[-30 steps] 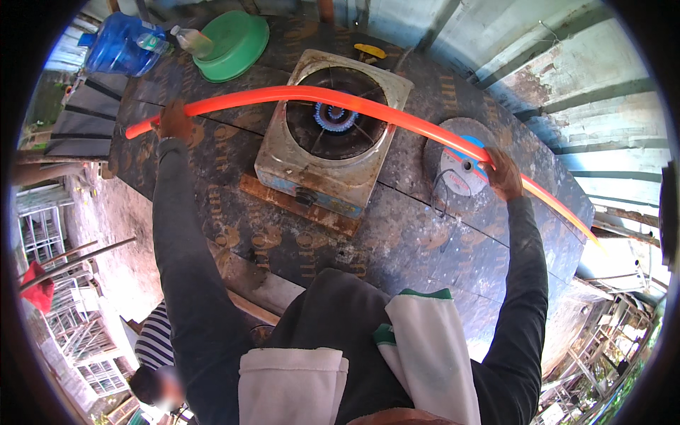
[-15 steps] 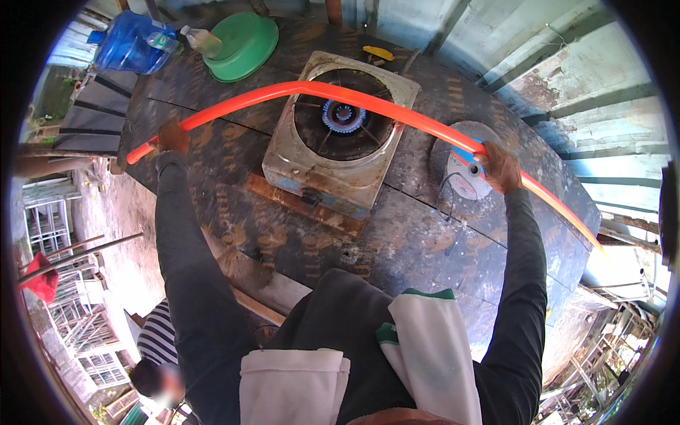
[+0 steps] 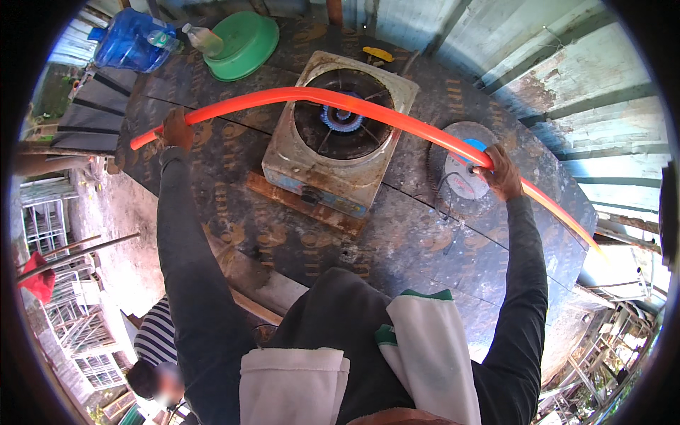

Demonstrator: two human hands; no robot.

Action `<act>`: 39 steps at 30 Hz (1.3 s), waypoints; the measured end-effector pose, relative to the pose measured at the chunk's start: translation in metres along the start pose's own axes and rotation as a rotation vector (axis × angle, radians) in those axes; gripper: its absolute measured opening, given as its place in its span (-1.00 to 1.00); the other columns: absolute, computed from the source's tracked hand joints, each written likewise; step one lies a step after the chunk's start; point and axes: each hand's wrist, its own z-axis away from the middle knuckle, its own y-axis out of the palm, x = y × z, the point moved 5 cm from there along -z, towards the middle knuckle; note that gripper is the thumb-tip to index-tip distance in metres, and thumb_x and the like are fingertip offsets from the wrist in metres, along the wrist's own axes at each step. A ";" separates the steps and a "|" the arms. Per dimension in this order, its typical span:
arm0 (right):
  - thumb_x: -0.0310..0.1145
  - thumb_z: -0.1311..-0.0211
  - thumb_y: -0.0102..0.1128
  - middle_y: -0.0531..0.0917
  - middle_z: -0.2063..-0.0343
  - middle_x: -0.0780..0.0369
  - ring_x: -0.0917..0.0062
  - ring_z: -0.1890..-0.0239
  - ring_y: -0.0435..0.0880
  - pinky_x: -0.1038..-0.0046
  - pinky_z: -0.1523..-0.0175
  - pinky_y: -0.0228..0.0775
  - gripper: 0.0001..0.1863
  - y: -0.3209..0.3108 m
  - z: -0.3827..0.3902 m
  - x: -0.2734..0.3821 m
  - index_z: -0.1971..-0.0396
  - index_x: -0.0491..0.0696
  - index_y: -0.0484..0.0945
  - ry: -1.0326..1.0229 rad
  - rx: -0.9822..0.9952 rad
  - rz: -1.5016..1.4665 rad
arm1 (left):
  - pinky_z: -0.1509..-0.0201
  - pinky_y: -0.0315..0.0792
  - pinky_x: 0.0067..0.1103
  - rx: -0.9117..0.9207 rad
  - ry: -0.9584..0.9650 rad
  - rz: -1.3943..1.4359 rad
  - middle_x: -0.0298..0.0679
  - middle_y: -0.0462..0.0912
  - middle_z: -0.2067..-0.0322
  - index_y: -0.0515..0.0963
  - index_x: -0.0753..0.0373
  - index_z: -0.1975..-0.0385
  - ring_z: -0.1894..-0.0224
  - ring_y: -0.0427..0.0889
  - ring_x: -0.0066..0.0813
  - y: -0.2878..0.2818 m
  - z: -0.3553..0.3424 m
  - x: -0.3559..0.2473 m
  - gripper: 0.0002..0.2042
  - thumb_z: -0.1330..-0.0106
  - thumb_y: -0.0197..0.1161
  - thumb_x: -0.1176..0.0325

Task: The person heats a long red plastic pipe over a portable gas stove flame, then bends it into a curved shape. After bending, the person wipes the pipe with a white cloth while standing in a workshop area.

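Note:
A long orange plastic pipe (image 3: 283, 95) arches over the lit gas stove (image 3: 283, 152), its middle above the blue flame (image 3: 343, 113). Near the pipe's left end, my left hand (image 3: 177, 129) is closed around it. My right hand (image 3: 501, 173) grips it farther along on the right, above a round cutting disc (image 3: 471, 185) that lies on the table. Beyond that hand the pipe runs on past the table's right edge. The stove rests on a wooden board (image 3: 347, 222).
On the dark, stained table (image 3: 248, 227) stand an upturned green basin (image 3: 248, 42) with a small bottle (image 3: 202, 39) and a large blue water jug (image 3: 134, 42). A yellow-handled tool (image 3: 378, 54) lies behind the stove. Corrugated metal sheets (image 3: 567, 92) wall the far right. Another person (image 3: 154, 336) is at lower left.
The pipe's left end has risen slightly and its middle has come a little nearer to me over the flame. Both hands keep their hold; the right wrist has turned somewhat.

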 end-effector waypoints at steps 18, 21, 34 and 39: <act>-0.12 -0.43 0.35 0.69 -0.05 0.02 -0.04 -0.13 0.66 0.01 -0.22 0.48 -0.51 0.010 0.004 -0.023 -0.17 -0.11 0.50 -0.132 -0.106 0.066 | -0.34 0.26 0.31 -0.227 0.084 -0.182 -0.34 0.65 -0.03 0.60 -0.01 0.01 -0.25 0.60 -0.12 -0.037 0.005 -0.016 -0.70 -0.26 0.33 0.39; 0.01 -0.42 0.36 0.73 0.05 0.05 -0.03 -0.01 0.71 0.02 -0.13 0.52 -0.51 0.001 0.000 0.003 -0.08 -0.06 0.52 -0.080 -0.043 0.075 | -0.29 0.29 0.32 -0.186 0.039 -0.235 -0.36 0.66 -0.05 0.61 -0.01 0.02 -0.25 0.61 -0.11 -0.040 0.003 -0.009 -0.71 -0.26 0.34 0.38; 0.36 -0.36 0.23 0.73 0.23 0.09 0.02 0.13 0.76 0.01 0.12 0.54 -0.36 0.005 -0.009 -0.014 0.14 -0.01 0.55 0.016 -0.050 0.149 | -0.27 0.37 0.08 0.021 0.024 -0.210 -0.24 0.73 -0.01 0.66 0.03 0.02 -0.19 0.66 -0.08 -0.035 0.006 -0.011 -0.78 -0.39 0.30 0.24; 0.39 -0.34 0.24 0.73 0.27 0.09 0.02 0.12 0.76 0.01 0.11 0.54 -0.34 0.005 -0.004 -0.014 0.13 -0.01 0.58 0.046 -0.068 0.176 | -0.27 0.36 0.06 0.003 0.013 -0.210 -0.26 0.73 0.02 0.65 0.01 0.05 -0.16 0.68 -0.09 -0.031 0.011 -0.006 -0.75 -0.28 0.40 0.28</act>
